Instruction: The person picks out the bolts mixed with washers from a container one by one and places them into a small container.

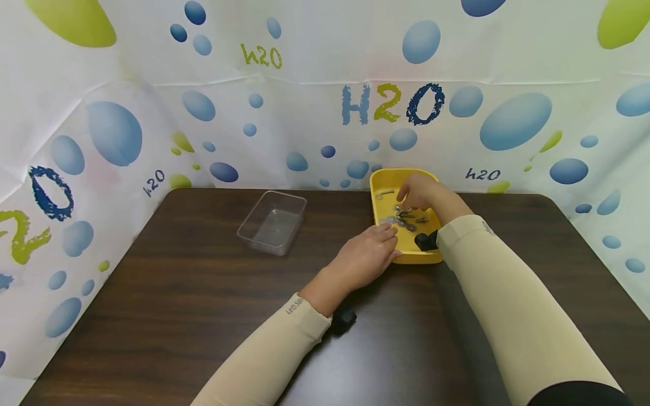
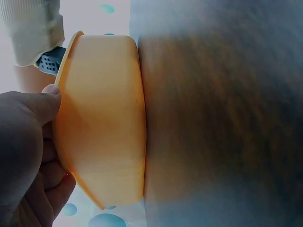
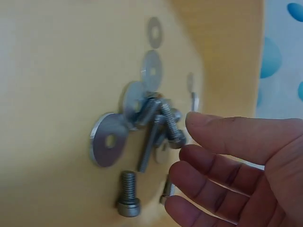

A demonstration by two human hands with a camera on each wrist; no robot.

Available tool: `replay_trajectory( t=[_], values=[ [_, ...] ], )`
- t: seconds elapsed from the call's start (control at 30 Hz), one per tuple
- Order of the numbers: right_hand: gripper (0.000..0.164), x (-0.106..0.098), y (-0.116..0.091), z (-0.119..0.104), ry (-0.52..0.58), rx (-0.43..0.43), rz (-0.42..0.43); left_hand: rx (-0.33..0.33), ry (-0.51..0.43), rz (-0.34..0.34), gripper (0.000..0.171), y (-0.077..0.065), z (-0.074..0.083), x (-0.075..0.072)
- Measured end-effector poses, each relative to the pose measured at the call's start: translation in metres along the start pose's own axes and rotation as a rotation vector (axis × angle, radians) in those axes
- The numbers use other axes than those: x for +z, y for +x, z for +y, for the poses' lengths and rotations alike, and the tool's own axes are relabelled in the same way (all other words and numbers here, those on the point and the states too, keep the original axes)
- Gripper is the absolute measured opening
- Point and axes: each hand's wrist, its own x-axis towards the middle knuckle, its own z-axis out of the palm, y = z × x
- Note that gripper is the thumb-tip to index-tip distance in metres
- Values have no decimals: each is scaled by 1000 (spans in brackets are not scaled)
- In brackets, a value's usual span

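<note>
A yellow plastic tray (image 1: 416, 258) holds metal bolts and washers. My left hand (image 1: 367, 255) grips its near left rim, with the thumb (image 2: 49, 97) at the rim and the other fingers curled at the edge. My right hand (image 1: 422, 193) reaches into the tray over the hardware. In the right wrist view, its thumb and bent fingers (image 3: 203, 182) stand apart, close to a heap of bolts (image 3: 165, 123). A large washer (image 3: 109, 141) and a single bolt (image 3: 128, 194) lie to the side of the heap. Nothing is visibly held in this hand.
A clear plastic container (image 1: 274, 223) stands on the dark wooden table (image 1: 203, 293), left of the tray. Behind the table hangs a white curtain (image 1: 315, 113) with blue and green spots. A black wrist device (image 1: 343, 321) sits under the left cuff.
</note>
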Motion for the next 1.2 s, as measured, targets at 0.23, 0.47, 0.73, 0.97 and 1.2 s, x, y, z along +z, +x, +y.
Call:
replay_trajectory(
  t=[0.23, 0.47, 0.73, 0.97, 1.2],
  values=[
    [28, 6, 1, 5, 5, 6, -7, 1, 5, 6, 37, 1, 2, -1],
    [22, 12, 3, 5, 16, 18, 38, 1, 10, 5, 38, 0, 3, -2],
    [17, 17, 6, 10, 36, 0, 70, 6, 15, 14, 38, -1, 4, 0],
    [20, 13, 6, 13, 19, -37, 130, 25, 39, 47, 35, -1, 3, 0],
    [30, 7, 8, 5, 97, -23, 155, 21, 14, 22, 39, 0, -1, 0]
  ],
)
